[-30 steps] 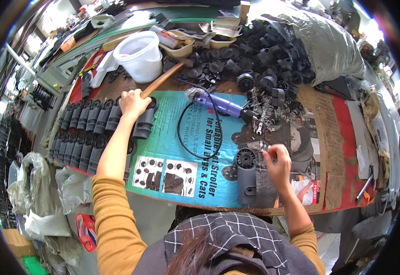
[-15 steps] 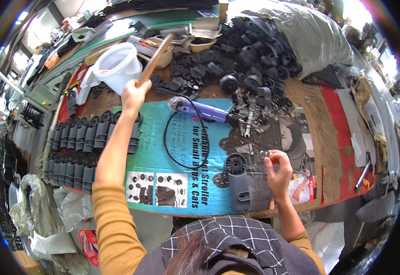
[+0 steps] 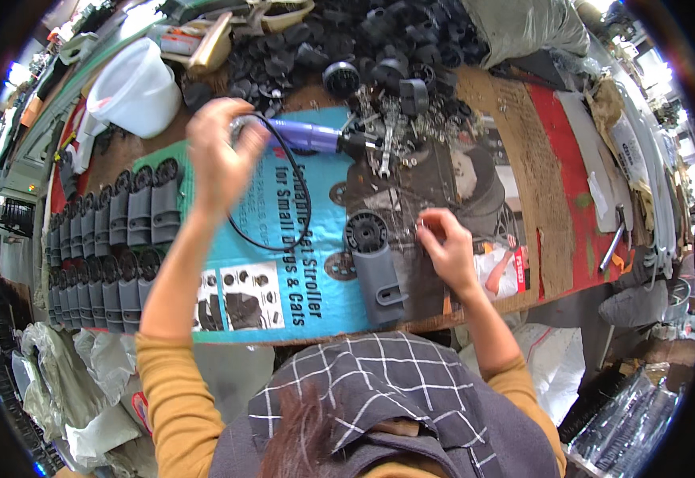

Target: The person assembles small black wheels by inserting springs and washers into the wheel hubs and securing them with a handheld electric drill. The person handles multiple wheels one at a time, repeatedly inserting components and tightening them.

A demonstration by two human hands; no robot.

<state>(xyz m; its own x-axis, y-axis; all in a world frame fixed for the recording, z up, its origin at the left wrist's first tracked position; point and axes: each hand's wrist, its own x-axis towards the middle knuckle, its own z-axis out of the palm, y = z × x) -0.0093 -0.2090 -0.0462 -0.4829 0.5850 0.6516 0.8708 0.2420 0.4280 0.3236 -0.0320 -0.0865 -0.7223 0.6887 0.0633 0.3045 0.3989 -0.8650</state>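
Note:
My left hand (image 3: pixel 224 155), slightly blurred, has its fingers apart and empty at the rear end of a purple power screwdriver (image 3: pixel 308 135). The tool lies on a printed cardboard sheet, its black cord looping below it. My right hand (image 3: pixel 449 248) pinches a small shiny metal piece, likely a screw or bolt, between thumb and fingertips. Left of that hand lies a grey plastic housing (image 3: pixel 377 279) with a round black hub (image 3: pixel 365 232) at its far end. A wrench (image 3: pixel 386 151) rests by the screwdriver's tip among loose metal fasteners (image 3: pixel 419 123).
Two rows of similar grey housings (image 3: pixel 140 209) stand at left. A white bucket (image 3: pixel 136 88) is at the back left, beside a wooden stick (image 3: pixel 212 41) lying against a bowl. Black plastic parts (image 3: pixel 316 52) are heaped at the back. A hammer (image 3: pixel 613 237) lies at right.
My left hand has let go of the wooden stick and come down to the screwdriver's rear end. My right hand keeps its pinch beside the grey housing. The whole view has shifted.

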